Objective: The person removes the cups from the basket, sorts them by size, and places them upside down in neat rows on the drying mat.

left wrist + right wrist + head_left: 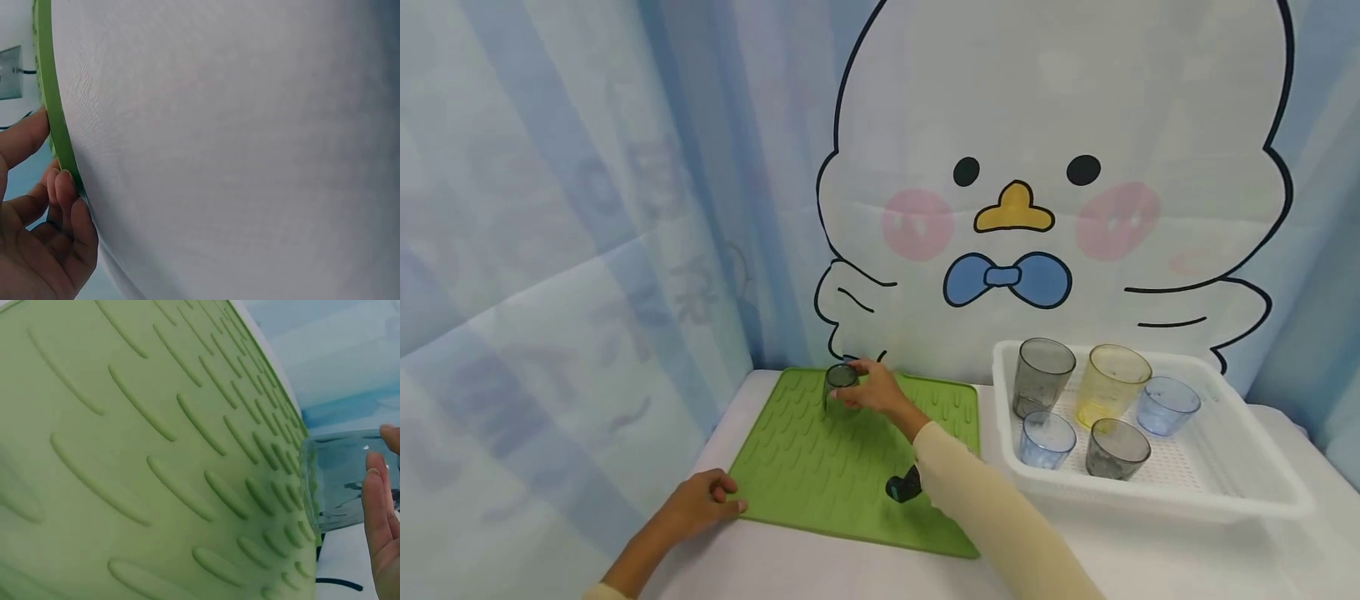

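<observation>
My right hand holds a small dark-tinted drinking glass by its side, over the back left part of the green ridged mat. In the right wrist view the glass looks bluish and see-through, with one end right at the ridges; the fingers lie along its wall. At the mat's front left corner is my left hand, its fingers loosely bent. The left wrist view shows its fingertips touching the mat's edge.
Right of the mat stands a white basket. In it are a tall grey glass, a tall yellow glass, two short blue glasses and a short grey glass. A printed curtain hangs close behind the table.
</observation>
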Available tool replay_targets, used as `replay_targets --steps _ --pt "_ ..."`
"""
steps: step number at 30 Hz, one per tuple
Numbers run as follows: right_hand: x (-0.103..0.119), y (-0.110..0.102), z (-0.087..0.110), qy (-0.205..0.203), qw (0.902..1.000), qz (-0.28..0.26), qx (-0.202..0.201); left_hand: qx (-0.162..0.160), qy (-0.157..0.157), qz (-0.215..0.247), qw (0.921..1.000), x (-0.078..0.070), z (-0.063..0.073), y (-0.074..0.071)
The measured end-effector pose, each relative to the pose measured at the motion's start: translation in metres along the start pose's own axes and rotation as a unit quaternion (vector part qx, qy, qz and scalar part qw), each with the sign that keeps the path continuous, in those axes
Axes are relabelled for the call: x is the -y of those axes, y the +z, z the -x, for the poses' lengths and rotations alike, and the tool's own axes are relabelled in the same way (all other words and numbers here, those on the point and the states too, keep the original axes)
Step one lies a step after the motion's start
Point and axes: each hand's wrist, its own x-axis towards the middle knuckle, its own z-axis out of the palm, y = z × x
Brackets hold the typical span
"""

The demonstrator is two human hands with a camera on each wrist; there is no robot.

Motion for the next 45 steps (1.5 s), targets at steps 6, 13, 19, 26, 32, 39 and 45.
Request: replay_targets --steps 6,13,19,26,32,39,45 --pt "-0.004 0.006 -0.009 0.003 0.9998 -0.014 -0.012 0.000 -0.006 0.000 1.0000 -0.001 0.000 -0.001" --pt "-0.009 0.014 -0.021 0.008 0.9996 -0.008 -0.027 -0.006 -0.018 -0.004 0.9998 0.002 0.001 0.003" --pt "-0.009 0.021 -0.029 0.018 0.9989 -0.019 -0.038 -0.004 -0.016 0.002 0.9999 0.002 0.005 0.006" --pt "-0.013 0.028 -0.038 0.024 0.9985 -0.037 -0.033 -0.009 -0.010 0.011 0.9998 -0.004 0.008 0.009" --pt "-0.019 0.033 -0.042 0.035 0.9980 -0.043 -0.029 -0.014 -0.011 0.013 0.9998 -0.004 0.005 0.013" --pt "-0.018 0.034 -0.046 0.018 0.9995 -0.011 -0.023 -0.021 -0.021 0.005 0.9995 -0.004 0.003 0.012" --pt "-0.011 0.032 -0.045 0.012 0.9997 0.005 0.020 -0.025 -0.033 -0.002 0.9991 -0.004 0.002 0.007"
